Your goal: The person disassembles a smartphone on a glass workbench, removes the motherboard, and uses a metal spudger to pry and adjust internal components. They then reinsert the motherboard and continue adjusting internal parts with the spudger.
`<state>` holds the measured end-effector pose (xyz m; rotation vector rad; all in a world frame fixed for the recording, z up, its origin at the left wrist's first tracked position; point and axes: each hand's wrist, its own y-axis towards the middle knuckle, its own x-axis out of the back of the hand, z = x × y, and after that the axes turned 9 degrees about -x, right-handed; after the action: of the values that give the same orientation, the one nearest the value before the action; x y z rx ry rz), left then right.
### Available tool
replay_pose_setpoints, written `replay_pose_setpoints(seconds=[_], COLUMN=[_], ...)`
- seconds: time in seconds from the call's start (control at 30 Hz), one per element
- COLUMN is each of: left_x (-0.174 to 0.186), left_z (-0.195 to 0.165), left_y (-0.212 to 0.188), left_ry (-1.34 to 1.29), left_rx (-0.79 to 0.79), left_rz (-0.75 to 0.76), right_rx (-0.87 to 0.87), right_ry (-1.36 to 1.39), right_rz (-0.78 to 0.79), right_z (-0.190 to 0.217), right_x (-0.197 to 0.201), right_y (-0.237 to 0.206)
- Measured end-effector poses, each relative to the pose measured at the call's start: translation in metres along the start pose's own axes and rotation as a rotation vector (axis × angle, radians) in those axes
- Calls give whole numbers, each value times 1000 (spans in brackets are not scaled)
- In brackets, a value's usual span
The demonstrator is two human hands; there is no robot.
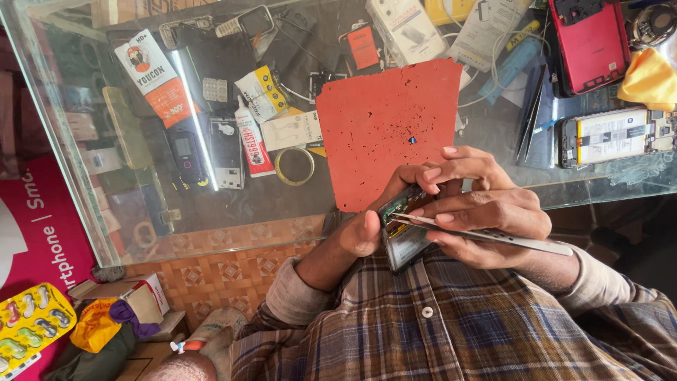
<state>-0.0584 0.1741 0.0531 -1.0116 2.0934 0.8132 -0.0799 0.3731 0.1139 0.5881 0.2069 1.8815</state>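
My left hand (367, 229) grips a small opened phone (403, 240), held upright just in front of my checked shirt. My right hand (483, 204) holds long metal tweezers (508, 238). Its fingers also rest on the phone's top edge, and the tweezer tips touch the phone's upper left corner. Both hands hover at the near edge of a red work mat (388, 127) that lies on a glass counter (282, 204). A tiny dark part (412, 140) lies on the mat.
On the counter lie a red phone back (589, 42), an opened phone showing its battery (613, 134), a yellow cloth (649, 77), spare tweezers (529, 120), a tape ring (295, 166), a glue tube (250, 141), a black keypad phone (187, 155) and packets. Boxes sit on the floor at lower left.
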Motion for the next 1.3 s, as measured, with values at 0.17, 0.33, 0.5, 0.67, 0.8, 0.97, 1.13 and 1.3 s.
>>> replay_pose_setpoints(seconds=[0.17, 0.33, 0.5, 0.67, 0.8, 0.97, 1.13, 1.3], left_x=[-1, 3, 4, 4, 5, 5, 6, 8], left_z=[1, 3, 5, 9, 9, 11, 12, 13], left_y=[2, 4, 2, 0, 0, 0, -1, -2], left_ry=[-43, -11, -4, -75, -87, -100, -87, -92], left_rx=[-29, -54, -49, -38, -21, -31, -48, -46], left_rz=[-13, 15, 3, 6, 11, 7, 17, 21], right_rx=[-29, -33, -45, -52, -54, -87, -76, -66], right_ry=[19, 15, 26, 14, 0, 29, 10, -3], right_rz=[-18, -14, -19, -18, -9, 15, -9, -7], right_z=[0, -2, -3, -4, -3, -2, -2, -2], right_x=[-3, -4, -5, -5, -5, -1, -3, -4], right_y=[-2, -3, -4, -4, -4, -5, -5, -4])
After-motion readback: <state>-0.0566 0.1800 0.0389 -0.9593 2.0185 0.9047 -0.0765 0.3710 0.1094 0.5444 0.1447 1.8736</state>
